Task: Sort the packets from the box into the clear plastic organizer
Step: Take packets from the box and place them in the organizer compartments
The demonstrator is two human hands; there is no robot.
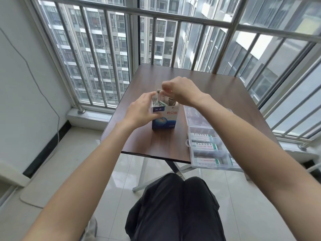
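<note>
Now, on the table (pixel 208 87), the organizer (pixel 211 150) is seen partly filled; the open box (pixel 164 119), steadied by the left hand (pixel 142 110), is far from emptied, and a packet (pixel 159 92) is pinched by the right hand (pixel 178 89).

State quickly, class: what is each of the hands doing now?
Left hand: grips the box.
Right hand: pinches a packet at the box's open top.
</note>
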